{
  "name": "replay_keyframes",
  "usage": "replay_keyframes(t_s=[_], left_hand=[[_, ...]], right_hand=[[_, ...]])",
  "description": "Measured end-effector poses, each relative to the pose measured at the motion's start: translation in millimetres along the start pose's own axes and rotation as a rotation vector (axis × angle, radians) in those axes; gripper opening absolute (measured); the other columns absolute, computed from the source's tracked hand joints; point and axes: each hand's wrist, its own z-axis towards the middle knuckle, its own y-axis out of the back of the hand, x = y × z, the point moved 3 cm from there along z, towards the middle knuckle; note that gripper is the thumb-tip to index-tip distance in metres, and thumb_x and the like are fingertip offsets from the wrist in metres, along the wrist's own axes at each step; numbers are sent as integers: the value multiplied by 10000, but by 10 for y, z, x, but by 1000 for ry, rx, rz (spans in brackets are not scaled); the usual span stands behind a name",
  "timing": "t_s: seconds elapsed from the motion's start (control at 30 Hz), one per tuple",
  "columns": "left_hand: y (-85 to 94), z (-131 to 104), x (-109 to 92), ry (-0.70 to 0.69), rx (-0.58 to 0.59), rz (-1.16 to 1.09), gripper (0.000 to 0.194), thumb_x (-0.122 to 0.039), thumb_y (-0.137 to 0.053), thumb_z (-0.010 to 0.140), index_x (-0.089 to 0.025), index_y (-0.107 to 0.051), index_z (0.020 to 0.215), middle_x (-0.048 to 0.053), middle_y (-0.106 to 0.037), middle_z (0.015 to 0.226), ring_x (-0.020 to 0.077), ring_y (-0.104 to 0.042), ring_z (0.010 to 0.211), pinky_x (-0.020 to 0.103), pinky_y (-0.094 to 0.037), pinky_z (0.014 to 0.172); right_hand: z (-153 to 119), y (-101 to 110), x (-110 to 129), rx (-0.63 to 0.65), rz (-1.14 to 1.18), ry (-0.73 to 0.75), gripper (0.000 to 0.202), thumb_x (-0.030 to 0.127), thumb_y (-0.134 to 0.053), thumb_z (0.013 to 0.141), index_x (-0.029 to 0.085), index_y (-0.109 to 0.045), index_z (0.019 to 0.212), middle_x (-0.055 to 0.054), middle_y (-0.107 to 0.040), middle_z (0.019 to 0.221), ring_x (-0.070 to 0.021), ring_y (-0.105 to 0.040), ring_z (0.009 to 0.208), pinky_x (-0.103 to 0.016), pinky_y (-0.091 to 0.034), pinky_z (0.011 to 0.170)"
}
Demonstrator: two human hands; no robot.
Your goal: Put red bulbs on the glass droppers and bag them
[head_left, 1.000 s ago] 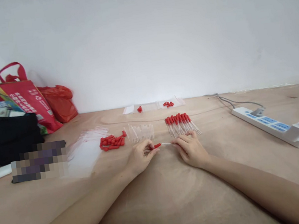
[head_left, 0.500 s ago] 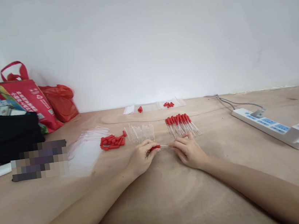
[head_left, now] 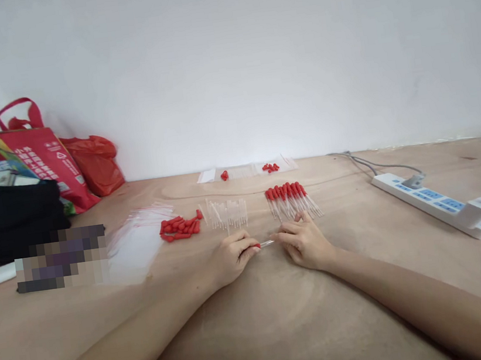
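Note:
Between the fingers of my left hand (head_left: 235, 257) is a red rubber bulb (head_left: 257, 245), mostly covered by them. A thin clear dropper tube (head_left: 267, 242) runs from the bulb to my right hand (head_left: 302, 241), which pinches its other end. Whether the tube sits inside the bulb's mouth or only touches it, I cannot tell. Beyond my left hand lie a heap of loose red bulbs (head_left: 180, 227) and a row of clear tubes (head_left: 229, 212). Beyond my right hand, droppers with red bulbs on their tubes (head_left: 289, 197) lie side by side.
Clear zip bags (head_left: 136, 247) lie at left, near a pixelated dark object (head_left: 60, 260). Bags with small red pieces (head_left: 243, 171) lie by the wall. A red shopping bag (head_left: 43, 159) and black bag (head_left: 15, 221) stand far left; a power strip (head_left: 438, 201) lies at right.
The red bulb and tube have come slightly lower, and my left fingers now cover more of the bulb. My right hand has hardly moved. The view has shifted a little.

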Motion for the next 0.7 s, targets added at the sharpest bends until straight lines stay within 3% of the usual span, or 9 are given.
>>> replay_keyframes(t_s=[0.23,0.7], left_hand=[[-10,-11,-42,-59,-7,31,202,-237,-419,847,-142,-591,805,36,-526,727,112,-495,611,212,-410,582],[6,-2,-98,-86,64,-5,207,-241,-405,849,-147,-579,786,44,-516,739,120,-491,628,224,-420,598]], right_hand=[[16,17,95,31,62,-34,208,141,-391,791,180,-595,802,3,-570,659,-100,-422,564,-296,-189,645],[57,-72,164,162,157,-108,247,196,-339,863,181,-570,779,10,-602,649,-91,-460,552,-266,-203,624]])
